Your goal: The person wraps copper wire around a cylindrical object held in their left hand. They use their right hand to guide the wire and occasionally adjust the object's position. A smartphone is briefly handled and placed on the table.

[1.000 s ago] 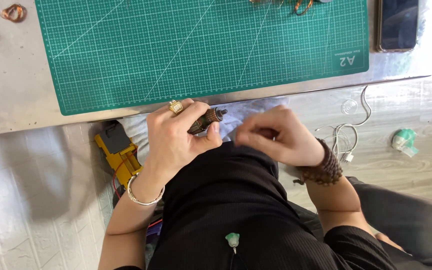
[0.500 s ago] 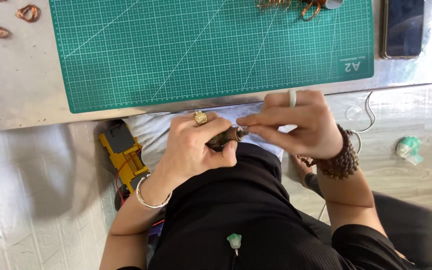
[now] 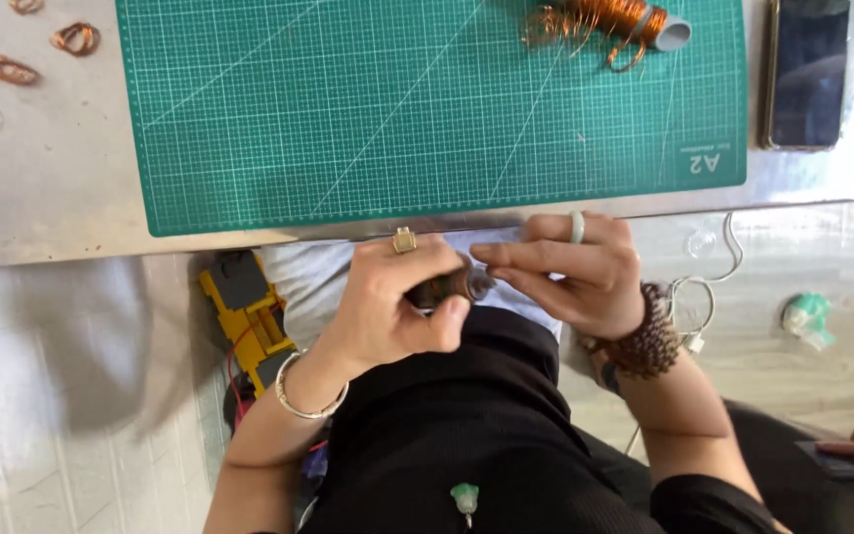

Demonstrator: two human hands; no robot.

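**Small tool gripped at table edge**

Head view: left hand closed around a dark tool, just near of the green mat. Right hand met it, fingertips pinched at the tool's tip. Seemingly mid-adjustment; next called for a steady hold. Copper coil lay far right; yellow device sat left.

Cutting mat: green w/ fine white grid + diagonal lines. Wire coil: copper-orange, on a grey tube. Small wire loops: copper. Table: dull grey. Phone: black, gold edge. Tool below the table: yellow w/ black. Handle in left hand: dark brown. Ring on right hand: pale green-white. Bead bracelet: dark brown. Bangle: silver. Clothing: black.
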